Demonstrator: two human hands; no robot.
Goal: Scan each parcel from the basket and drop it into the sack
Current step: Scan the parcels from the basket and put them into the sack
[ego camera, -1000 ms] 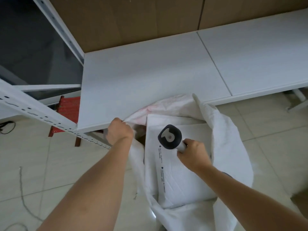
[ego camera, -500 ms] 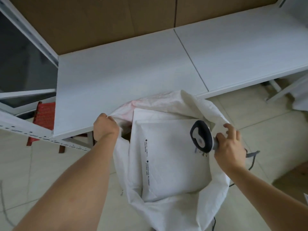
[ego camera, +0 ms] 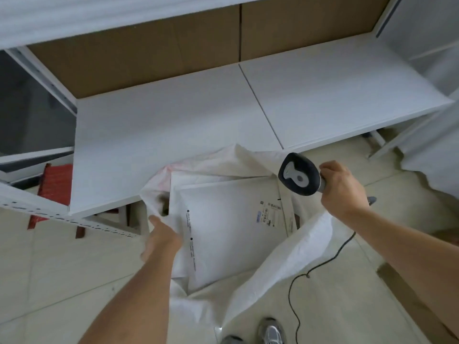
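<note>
Half a second on, the left hand [ego camera: 161, 240] has slid down from the top of the white woven plastic sack [ego camera: 280, 266] to its near-left edge, where it presses against the fabric beside the parcel; whether the fingers are curled round the cloth I cannot tell, since they are hidden behind the hand. Meanwhile the right hand [ego camera: 341, 188] has carried the dark grey handheld barcode scanner [ego camera: 299, 175] up and off to the right, so it now sits above the sack's far-right rim instead of over the parcel. That hand is clenched round the scanner's handle, and the rounded head with its pale grey inlay faces upward.

Inside the open mouth of the sack lies the flat white poly-mailer parcel [ego camera: 223, 232], smooth and faintly glossy, rectangular, tilted with its far edge higher. A line of small black print runs along its left margin, and a small printed barcode label [ego camera: 269, 213] sits near its right side. A second white sheet edge shows just behind it.

A thin black cable [ego camera: 320, 263] trails down across the pale tiled floor [ego camera: 62, 269]. Beyond the sack stands the white matte surface [ego camera: 173, 120], made of two panels that meet at a seam, with brown cardboard backing [ego camera: 149, 50] behind. A red plastic stool [ego camera: 56, 184] sits under its left end. Grey sneakers [ego camera: 270, 331] show at the bottom edge.
</note>
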